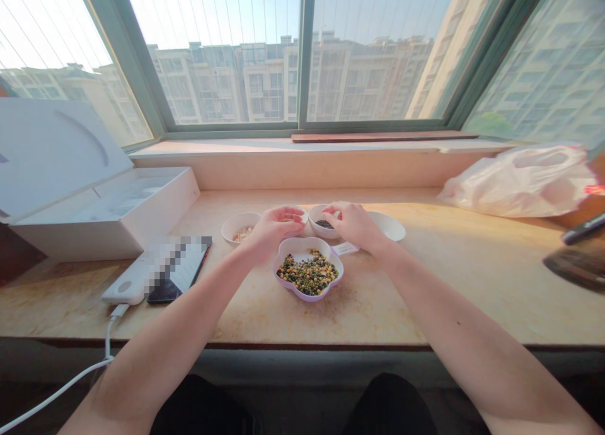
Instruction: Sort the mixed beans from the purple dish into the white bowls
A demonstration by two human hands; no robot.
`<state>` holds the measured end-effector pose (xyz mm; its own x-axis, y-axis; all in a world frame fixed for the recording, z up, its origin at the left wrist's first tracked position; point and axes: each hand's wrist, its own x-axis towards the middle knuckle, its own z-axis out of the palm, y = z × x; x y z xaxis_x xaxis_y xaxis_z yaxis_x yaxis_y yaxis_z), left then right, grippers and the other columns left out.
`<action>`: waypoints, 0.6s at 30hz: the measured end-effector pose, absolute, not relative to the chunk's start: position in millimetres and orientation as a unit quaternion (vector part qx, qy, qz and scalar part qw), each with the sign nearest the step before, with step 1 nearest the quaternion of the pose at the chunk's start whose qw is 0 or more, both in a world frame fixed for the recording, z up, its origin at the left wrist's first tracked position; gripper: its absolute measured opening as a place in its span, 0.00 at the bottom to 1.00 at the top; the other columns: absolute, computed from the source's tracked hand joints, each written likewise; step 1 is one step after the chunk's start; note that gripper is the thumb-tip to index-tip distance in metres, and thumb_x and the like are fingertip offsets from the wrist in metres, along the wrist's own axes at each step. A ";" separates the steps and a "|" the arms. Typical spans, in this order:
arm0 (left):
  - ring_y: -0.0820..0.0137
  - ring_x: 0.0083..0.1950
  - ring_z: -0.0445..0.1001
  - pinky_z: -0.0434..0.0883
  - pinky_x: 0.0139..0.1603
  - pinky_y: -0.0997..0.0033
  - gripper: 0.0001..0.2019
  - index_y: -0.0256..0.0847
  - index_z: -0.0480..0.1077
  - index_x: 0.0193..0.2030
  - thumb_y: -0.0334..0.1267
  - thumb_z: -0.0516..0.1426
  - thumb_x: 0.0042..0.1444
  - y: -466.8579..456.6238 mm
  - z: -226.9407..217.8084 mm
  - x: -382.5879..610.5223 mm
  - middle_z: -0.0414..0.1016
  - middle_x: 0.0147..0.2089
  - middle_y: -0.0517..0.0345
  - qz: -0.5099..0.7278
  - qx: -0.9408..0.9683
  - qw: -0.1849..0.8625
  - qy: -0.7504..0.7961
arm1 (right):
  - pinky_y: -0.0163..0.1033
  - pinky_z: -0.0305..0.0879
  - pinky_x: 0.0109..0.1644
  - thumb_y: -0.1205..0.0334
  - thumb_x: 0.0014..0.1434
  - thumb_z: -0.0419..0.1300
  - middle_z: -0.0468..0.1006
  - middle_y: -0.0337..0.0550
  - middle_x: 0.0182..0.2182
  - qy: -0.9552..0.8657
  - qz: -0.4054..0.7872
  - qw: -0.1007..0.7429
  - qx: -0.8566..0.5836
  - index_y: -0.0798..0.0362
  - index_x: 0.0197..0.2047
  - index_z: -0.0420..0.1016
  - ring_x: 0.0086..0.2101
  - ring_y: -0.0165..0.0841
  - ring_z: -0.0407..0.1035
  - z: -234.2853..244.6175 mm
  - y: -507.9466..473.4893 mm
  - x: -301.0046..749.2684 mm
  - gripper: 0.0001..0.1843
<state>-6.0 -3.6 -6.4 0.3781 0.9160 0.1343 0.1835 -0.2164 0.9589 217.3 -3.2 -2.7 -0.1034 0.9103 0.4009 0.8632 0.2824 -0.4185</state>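
Note:
My left hand (pixel 280 226) hovers at the near edge of a small white bowl (pixel 303 214), its fingers loosely curved and apart, with nothing visible in them. That bowl's contents are mostly hidden behind the hand. My right hand (pixel 350 222) reaches over the rim of another white bowl (pixel 323 231) holding small dark beans; thumb and forefinger look parted there. In front of both hands stands a flower-shaped bowl (pixel 308 296), white with a lilac outside, containing mixed green, black and yellow beans. To the left, a white bowl (pixel 227 228) holds pale and reddish pieces.
A white dish (pixel 394 227) lies right of the bowls, near a small printed card (pixel 346 248). On the left are a phone (pixel 191 271), a white power bank (pixel 127 280) with cable, and an open white box (pixel 155 202). A plastic bag (pixel 520 179) rests at right.

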 end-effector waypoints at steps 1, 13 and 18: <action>0.68 0.51 0.80 0.78 0.54 0.65 0.15 0.35 0.73 0.56 0.29 0.57 0.64 -0.6 -7.5 -7.4 0.81 0.52 0.46 0.389 0.693 0.442 0.416 | 0.43 0.71 0.49 0.60 0.67 0.60 0.87 0.47 0.43 -0.745 0.042 0.302 -0.593 0.52 0.44 0.85 0.41 0.40 0.79 -1.6 -4.9 216.2 0.12; 0.65 0.48 0.79 0.73 0.53 0.67 0.18 0.40 0.79 0.52 0.25 0.51 0.65 34.1 -21.9 -20.2 0.78 0.53 0.52 0.306 0.846 0.025 0.435 | 0.42 0.66 0.60 0.57 0.58 0.70 0.82 0.43 0.53 -0.920 0.237 0.121 -0.287 0.50 0.50 0.83 0.53 0.41 0.74 1.1 -43.7 176.5 0.16; 0.65 0.45 0.79 0.72 0.48 0.67 0.17 0.39 0.78 0.53 0.25 0.50 0.65 34.6 -20.5 -18.1 0.77 0.51 0.51 0.238 0.865 0.003 0.442 | 0.46 0.64 0.64 0.57 0.52 0.73 0.78 0.43 0.56 -0.922 0.212 0.122 -0.301 0.47 0.47 0.84 0.54 0.44 0.72 -8.9 -42.5 170.6 0.18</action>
<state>-18.1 34.6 -20.5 0.4955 0.7660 0.4096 0.7633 -0.6090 0.2155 170.6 -42.5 -8.9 -0.7893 0.6064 0.0967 0.5034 0.7292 -0.4635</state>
